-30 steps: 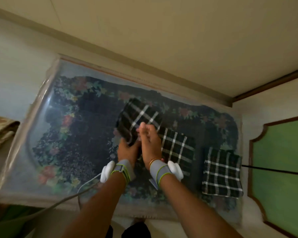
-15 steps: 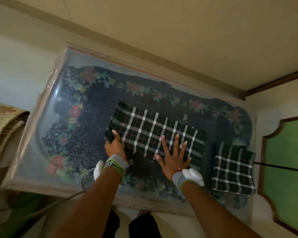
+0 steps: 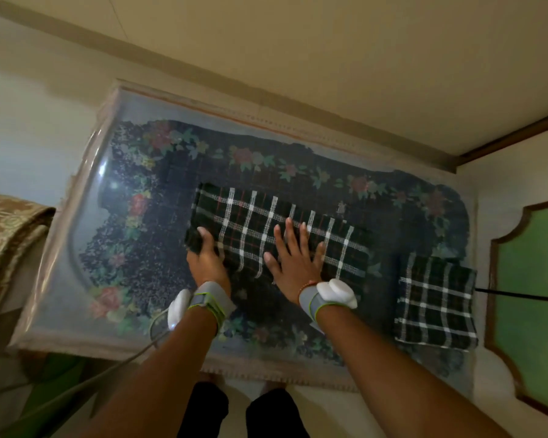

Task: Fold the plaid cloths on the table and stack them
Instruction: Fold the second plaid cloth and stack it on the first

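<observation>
A dark green plaid cloth (image 3: 253, 222) with white lines lies as a long folded strip across the middle of the table (image 3: 86, 216). My left hand (image 3: 208, 257) grips its near left corner, fingers curled over the edge. My right hand (image 3: 295, 257) lies flat on the cloth's middle with fingers spread, holding nothing. A second plaid cloth (image 3: 434, 305), folded into a small square, sits at the table's right end, apart from both hands.
The table has a dark floral cover under clear plastic. A brown patterned fabric (image 3: 10, 241) hangs at the left. A green panel with a dark frame (image 3: 532, 295) stands at the right. A grey cable (image 3: 108, 368) trails from my left wrist band.
The cloth was bunched between my hands a second ago; it is now laid out as a long strip. My right hand has slid left along it, pressing flat.
</observation>
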`<state>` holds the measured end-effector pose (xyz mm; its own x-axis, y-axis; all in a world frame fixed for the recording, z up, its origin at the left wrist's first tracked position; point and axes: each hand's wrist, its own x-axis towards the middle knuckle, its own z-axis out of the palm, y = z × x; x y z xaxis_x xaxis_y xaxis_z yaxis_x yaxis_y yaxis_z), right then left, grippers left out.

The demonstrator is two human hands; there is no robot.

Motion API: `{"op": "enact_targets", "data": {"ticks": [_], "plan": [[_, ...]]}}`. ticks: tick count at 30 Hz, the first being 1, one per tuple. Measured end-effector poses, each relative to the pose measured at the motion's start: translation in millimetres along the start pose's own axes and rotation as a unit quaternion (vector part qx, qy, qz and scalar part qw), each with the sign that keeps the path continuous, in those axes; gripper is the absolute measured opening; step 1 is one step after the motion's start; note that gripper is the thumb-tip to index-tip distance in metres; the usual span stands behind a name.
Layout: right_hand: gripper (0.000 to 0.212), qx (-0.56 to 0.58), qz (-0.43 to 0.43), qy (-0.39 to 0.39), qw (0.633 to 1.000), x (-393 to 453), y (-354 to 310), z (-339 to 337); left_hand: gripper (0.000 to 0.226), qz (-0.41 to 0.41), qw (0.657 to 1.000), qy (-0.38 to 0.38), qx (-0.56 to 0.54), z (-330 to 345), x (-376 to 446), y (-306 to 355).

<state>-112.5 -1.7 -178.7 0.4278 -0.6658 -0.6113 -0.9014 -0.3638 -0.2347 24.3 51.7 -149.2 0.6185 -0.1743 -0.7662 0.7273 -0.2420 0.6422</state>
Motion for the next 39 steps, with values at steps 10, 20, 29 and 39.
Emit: {"op": "enact_targets", "data": {"ticks": [10,20,29,39], "plan": [[0.078,0.789,0.207,0.079,0.573,2,14,-56,0.07,0.37,0.749,-0.309,0.454,49,-67,-34],[0.045,0.538,0.192,0.186,0.8,-22,79,-47,0.097,0.446,0.528,-0.338,0.639,58,-84,-87],[0.049,0.401,0.234,0.176,0.868,-29,101,-44,0.069,0.493,0.398,-0.267,0.726,69,-44,-94],[0.052,0.228,0.333,0.143,0.904,-10,102,-33,0.072,0.509,0.379,-0.227,0.739,65,-26,-108]]}}
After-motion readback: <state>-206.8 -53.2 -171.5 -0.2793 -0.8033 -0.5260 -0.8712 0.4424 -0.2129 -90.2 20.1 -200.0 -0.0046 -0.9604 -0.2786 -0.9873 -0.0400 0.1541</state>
